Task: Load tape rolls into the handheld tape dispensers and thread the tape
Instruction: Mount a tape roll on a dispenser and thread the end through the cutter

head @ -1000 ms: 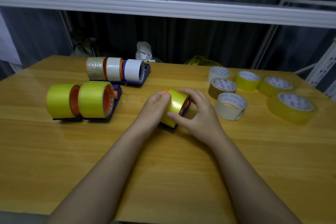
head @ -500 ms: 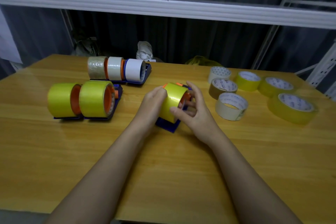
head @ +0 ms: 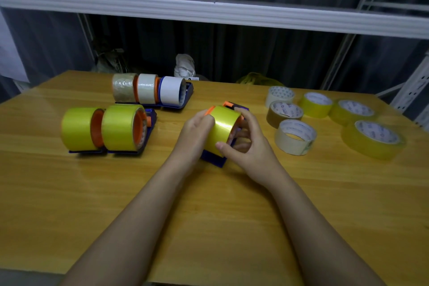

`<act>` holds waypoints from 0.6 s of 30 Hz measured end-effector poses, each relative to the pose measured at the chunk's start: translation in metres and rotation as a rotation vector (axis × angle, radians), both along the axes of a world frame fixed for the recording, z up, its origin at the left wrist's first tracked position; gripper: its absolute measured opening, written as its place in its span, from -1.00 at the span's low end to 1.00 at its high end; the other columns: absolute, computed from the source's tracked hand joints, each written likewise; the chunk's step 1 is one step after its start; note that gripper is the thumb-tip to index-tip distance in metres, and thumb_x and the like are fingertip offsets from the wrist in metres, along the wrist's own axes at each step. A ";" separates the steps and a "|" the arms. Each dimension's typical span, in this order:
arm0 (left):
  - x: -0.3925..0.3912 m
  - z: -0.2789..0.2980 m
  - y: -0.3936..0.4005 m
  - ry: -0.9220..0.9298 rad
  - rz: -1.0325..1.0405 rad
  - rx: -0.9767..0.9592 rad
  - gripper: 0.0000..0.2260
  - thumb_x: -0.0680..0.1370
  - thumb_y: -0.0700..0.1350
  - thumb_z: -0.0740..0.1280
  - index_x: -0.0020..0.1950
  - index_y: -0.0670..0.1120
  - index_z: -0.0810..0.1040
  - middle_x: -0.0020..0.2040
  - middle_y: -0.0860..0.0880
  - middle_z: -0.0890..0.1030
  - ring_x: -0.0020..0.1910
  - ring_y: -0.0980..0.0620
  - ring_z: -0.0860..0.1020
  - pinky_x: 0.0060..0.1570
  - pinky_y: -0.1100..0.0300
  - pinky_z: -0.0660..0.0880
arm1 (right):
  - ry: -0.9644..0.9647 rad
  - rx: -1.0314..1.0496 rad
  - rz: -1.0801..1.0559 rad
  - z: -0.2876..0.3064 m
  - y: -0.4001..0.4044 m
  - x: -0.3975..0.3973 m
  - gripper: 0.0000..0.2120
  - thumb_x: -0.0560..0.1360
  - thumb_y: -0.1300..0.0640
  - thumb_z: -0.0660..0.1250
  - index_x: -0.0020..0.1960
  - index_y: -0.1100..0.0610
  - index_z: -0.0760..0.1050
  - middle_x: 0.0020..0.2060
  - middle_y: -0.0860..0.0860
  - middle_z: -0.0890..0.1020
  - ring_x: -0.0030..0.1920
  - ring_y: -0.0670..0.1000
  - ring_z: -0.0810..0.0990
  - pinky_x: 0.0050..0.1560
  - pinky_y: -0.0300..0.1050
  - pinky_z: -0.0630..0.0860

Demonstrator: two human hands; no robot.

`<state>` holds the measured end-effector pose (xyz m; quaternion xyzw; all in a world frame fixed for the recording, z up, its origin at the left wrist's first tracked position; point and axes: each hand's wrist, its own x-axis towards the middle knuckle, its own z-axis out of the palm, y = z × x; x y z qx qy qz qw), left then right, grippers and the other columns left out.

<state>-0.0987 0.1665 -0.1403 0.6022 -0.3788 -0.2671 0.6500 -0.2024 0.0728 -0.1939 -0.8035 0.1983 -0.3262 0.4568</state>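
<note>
Yellow tape roll (head: 221,131) sits in the blue dispenser (head: 214,158) on the table (head: 232,216), your left hand (head: 193,136) and right hand (head: 247,144) each with grip clamped on it.

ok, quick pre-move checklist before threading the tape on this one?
1. Yellow roll seated on the blue dispenser: ok, orange hub shows at both ends.
2. Left hand grips the roll: ok.
3. Right hand grips the roll, thumb on its face: ok.
4. Free tape end found: cannot tell.
5. Dispenser resting on the table: cannot tell, it looks tilted.
6. Loose rolls clear of the hands: ok.
</note>
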 end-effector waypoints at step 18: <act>0.002 0.000 0.001 -0.039 -0.017 -0.043 -0.72 0.59 -0.26 0.09 -0.16 0.07 0.44 -0.25 0.06 0.44 -0.46 0.41 0.44 -0.43 0.51 0.34 | -0.005 -0.117 0.005 -0.002 0.001 0.000 -0.15 0.32 -0.13 0.50 0.44 -0.28 0.08 0.40 -0.14 0.25 0.37 -0.08 0.32 0.25 -0.11 0.48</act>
